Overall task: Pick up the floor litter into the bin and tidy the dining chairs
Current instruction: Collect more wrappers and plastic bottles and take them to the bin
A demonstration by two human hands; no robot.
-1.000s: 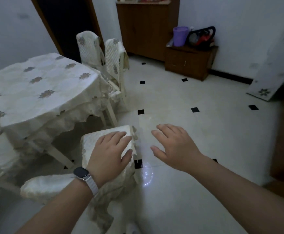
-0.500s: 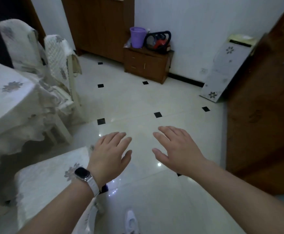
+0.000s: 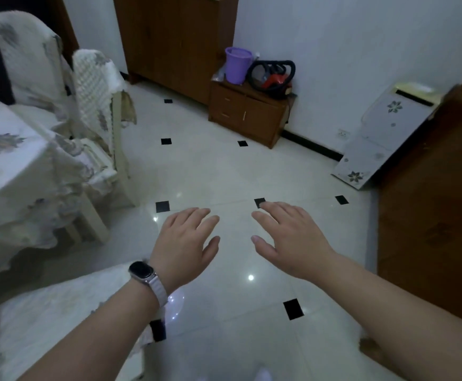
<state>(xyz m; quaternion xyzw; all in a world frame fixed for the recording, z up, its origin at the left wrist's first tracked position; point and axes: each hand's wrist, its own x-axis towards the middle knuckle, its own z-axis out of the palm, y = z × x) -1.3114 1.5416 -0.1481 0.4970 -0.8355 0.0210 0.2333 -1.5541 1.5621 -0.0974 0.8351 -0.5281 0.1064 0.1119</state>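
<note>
Empty, fingers spread: left hand, right hand. Risk: left forearm catching cream cloth-covered chair seat, lower left.

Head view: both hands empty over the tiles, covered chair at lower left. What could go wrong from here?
1. The covered chair lies close below the left hand and its wrist; a step could catch it.
2. Glare on the glossy floor may hide small litter; none shows.
3. The purple bin stands on a low cabinet; a toss could miss.
</note>
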